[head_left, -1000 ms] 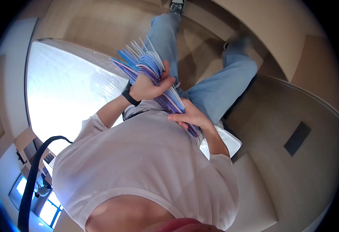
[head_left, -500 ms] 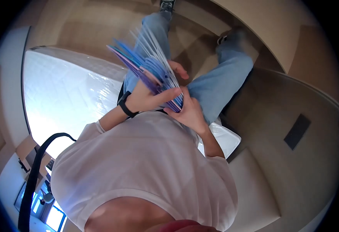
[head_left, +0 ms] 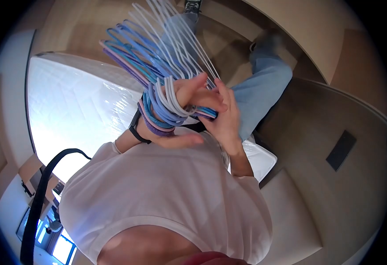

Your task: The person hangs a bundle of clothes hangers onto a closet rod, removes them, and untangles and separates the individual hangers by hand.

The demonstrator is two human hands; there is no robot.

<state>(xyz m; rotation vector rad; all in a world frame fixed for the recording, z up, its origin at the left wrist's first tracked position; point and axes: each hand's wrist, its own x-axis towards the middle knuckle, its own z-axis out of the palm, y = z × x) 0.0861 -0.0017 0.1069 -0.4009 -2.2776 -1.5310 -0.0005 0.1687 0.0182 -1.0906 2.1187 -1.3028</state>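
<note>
Hangers [head_left: 158, 90], fanned, long axes slanting forward-left

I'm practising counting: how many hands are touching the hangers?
2: the left hand, with hanger hooks looped over it, and the right hand, just beside it. No others show there.

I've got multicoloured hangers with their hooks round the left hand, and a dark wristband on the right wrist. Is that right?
Not quite: the head view shows the dark wristband on the left wrist, not the right. The rest stands: the multicoloured hangers have their hooks round the left hand.
</note>
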